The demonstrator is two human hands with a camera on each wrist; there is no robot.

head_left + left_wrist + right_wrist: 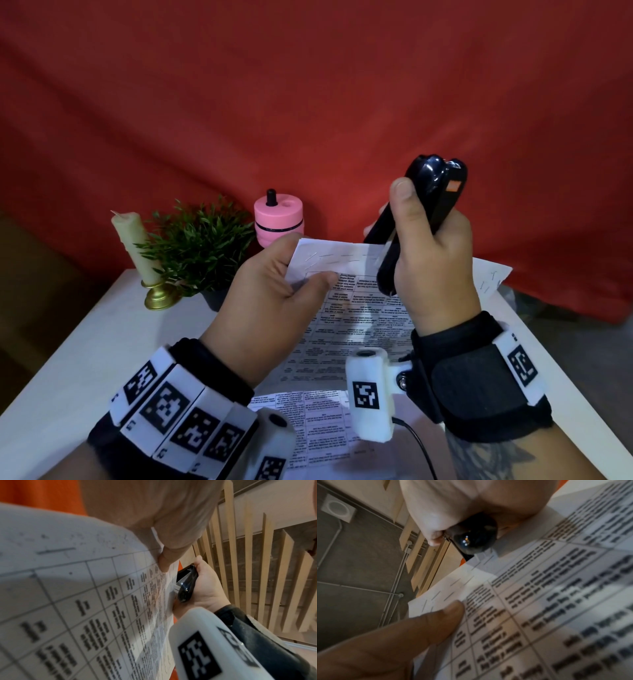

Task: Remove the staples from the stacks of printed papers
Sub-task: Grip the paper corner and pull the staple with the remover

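My left hand [301, 279] pinches the top left corner of a stapled stack of printed papers [352, 315] and holds it lifted off the table, thumb on top. Several staples [329, 257] run along its top margin. My right hand [428, 236] grips a black staple remover [435, 185] upright, with its lower metal end at the stack's top edge near the right corner. The right wrist view shows the remover [474, 539] touching the paper's edge beside the row of staples [453, 584]. In the left wrist view my thumb [164, 562] presses the sheet [68, 601].
More printed sheets lie on the white table [85, 359]: one under my wrists [318, 421] and one at the right [489, 277] with loose staples on it. A candle [132, 243], a small plant [198, 246] and a pink holder [278, 219] stand at the back left.
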